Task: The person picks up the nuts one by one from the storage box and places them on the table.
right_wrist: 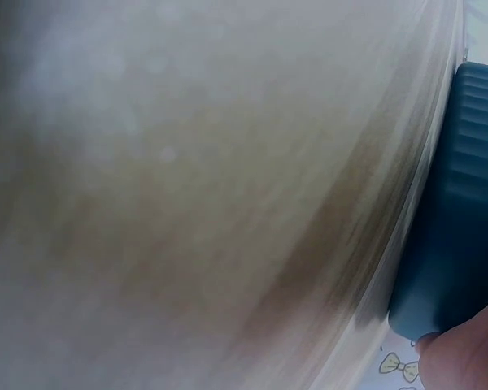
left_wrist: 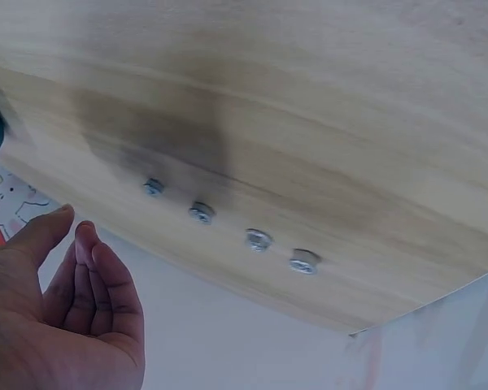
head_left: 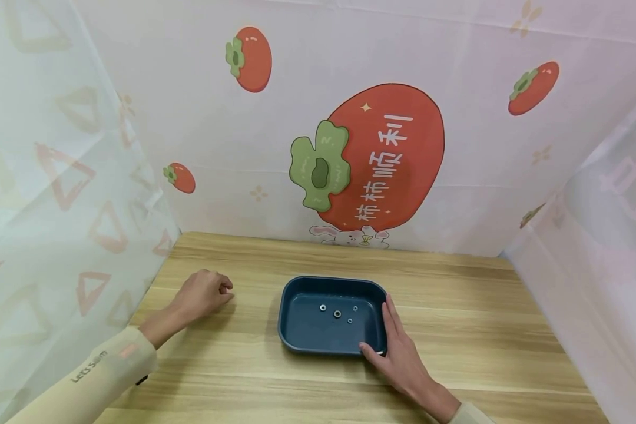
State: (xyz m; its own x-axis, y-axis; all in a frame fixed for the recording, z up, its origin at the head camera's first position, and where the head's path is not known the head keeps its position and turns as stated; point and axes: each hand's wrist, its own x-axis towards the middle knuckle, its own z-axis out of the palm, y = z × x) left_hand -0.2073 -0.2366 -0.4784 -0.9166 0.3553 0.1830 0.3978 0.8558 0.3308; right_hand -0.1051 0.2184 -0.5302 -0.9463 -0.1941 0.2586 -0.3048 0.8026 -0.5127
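My left hand (head_left: 204, 292) hovers over the table left of the tray, fingers loosely bent and thumb apart from them, with nothing between. Beyond it in the left wrist view, several metal nuts (left_wrist: 258, 240) lie in a row on the wood; the head view does not show this row. A dark blue rectangular tray (head_left: 318, 348) sits mid-table with several small loose nuts (head_left: 337, 314) of differing sizes inside. My right hand (head_left: 403, 356) holds the tray's near right corner, thumb over the front rim and fingers along the right side.
The wooden table (head_left: 477, 330) ends at a back wall of white cloth (head_left: 482, 194) printed with persimmons. More cloth (head_left: 42, 194) closes off the left and right sides. Bare wood shows on both sides of the tray.
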